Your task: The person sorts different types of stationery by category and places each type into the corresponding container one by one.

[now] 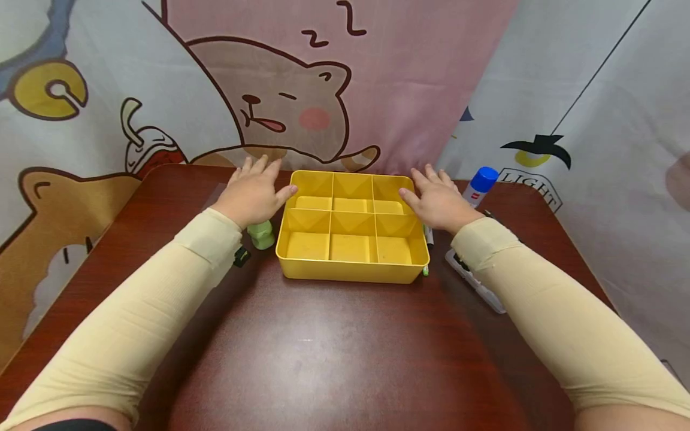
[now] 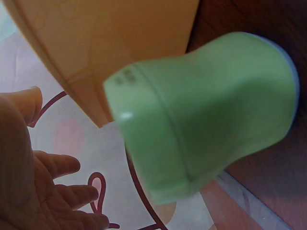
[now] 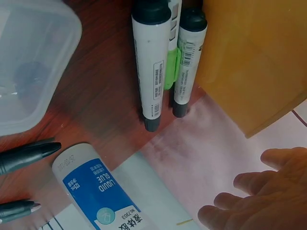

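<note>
On the far half of the brown table [image 1: 307, 359]: yellow box [image 1: 350, 271], long axis left to right
Green container [image 1: 262, 236]: just left of the box
Left hand [image 1: 252, 190]: fingers spread, holding nothing, box to its right
Right hand [image 1: 438, 202]: likewise, box to its left, about equally near; thumb contact hard to judge

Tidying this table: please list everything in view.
Box: one, yellow, centre
Rounded object: one, green, left of box
Small item: one, mostly black, left, unclear
Strip: one, greyish, left
Markers: two, white with black caps, right
Slim pen: one, white and green, between markers
Glue bottle: one, white and blue, right
Dark pens: two, black, near glue bottle
Tub: one, clear, right
Table: one, brown, underneath
Backdrop: one, multicoloured, behind table
Sleeves: two, cream, forearms
Left grip: one, bare, left of box
Right grip: one, bare, right of box
</note>
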Tool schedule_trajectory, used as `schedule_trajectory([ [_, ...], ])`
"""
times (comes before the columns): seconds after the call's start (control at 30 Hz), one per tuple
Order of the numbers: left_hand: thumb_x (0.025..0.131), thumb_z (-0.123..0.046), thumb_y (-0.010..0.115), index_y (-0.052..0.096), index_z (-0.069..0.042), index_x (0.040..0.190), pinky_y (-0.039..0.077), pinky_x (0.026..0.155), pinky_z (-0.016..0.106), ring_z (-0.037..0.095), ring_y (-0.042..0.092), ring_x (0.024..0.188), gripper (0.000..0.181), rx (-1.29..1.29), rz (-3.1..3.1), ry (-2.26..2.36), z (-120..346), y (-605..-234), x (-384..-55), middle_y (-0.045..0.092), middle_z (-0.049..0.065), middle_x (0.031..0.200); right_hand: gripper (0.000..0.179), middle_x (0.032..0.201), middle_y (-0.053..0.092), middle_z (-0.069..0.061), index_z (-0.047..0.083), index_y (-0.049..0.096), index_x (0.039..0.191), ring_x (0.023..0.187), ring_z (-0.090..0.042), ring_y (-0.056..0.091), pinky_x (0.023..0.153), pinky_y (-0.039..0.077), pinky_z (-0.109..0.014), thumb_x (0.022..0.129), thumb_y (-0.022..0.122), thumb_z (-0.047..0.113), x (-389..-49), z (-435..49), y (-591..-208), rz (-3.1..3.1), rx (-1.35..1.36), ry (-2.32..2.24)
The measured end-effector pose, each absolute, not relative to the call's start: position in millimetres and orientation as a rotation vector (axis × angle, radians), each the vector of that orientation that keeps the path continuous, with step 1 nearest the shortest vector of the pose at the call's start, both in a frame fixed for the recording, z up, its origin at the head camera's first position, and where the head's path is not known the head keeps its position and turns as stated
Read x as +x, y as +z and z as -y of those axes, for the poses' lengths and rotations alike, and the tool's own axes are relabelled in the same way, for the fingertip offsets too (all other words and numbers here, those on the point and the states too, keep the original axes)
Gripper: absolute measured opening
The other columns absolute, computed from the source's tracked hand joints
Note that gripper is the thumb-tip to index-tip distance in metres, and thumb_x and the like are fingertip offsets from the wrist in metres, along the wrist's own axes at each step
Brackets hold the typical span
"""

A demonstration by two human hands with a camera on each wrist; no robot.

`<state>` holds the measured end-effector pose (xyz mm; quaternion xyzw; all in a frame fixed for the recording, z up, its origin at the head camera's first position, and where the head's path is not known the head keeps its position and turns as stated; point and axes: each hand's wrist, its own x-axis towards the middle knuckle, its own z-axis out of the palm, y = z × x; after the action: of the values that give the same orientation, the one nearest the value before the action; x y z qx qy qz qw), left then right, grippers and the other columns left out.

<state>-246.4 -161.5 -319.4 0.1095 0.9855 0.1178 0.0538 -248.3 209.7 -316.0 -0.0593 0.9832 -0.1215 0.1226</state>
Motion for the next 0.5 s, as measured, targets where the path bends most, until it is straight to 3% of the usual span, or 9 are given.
schedule_trajectory([
  [0.33, 0.107, -0.063, 0.035, 0.015, -0.008, 0.169, 0.004, 0.128, 0.066, 0.047, 0.001, 0.163, 0.085, 0.363, -3.008, 0.39, 161, -311, -239, 0.009, 0.022, 0.176, 0.081, 0.177, -0.006, -0.018, 0.015, 0.004, 0.17, 0.162, -0.049, -0.006, 0.128, -0.002, -0.066, 0.109, 0.031, 0.061, -248, -214, -311, -2.894, -0.22, -0.39],
  [0.5, 0.108, -0.057, 0.042, 0.025, -0.006, 0.166, 0.008, 0.129, 0.064, 0.045, 0.012, 0.163, 0.08, 0.464, -3.045, 0.406, 157, -306, -226, 0.02, 0.021, 0.174, 0.083, 0.177, -0.006, -0.018, 0.015, 0.004, 0.17, 0.162, -0.048, -0.006, 0.128, 0.001, -0.066, 0.108, 0.029, 0.064, -249, -214, -311, -2.891, -0.221, -0.402],
])
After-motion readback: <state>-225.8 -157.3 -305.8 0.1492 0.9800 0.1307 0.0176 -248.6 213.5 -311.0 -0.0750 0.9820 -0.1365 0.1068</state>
